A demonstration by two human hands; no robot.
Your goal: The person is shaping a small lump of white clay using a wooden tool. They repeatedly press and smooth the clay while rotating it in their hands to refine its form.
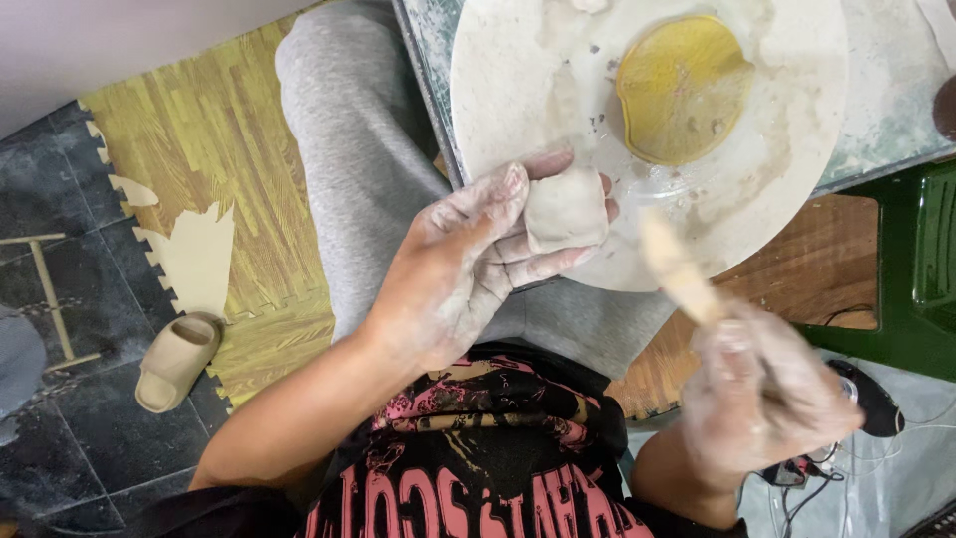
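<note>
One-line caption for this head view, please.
Left hand cradles a clay lump over a round white board; right hand holds a blurred wooden tool.

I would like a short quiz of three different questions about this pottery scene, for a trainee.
1. True or false: the left hand holds a pale grey lump of clay.
2. What lies on the round clay-smeared white wheel disc? A) a red sponge B) a flat yellow translucent disc C) a metal knife
3. Fill in: the right hand grips a blurred light ____ stick tool.

Key: 1 true. 2 B. 3 wooden.
</note>
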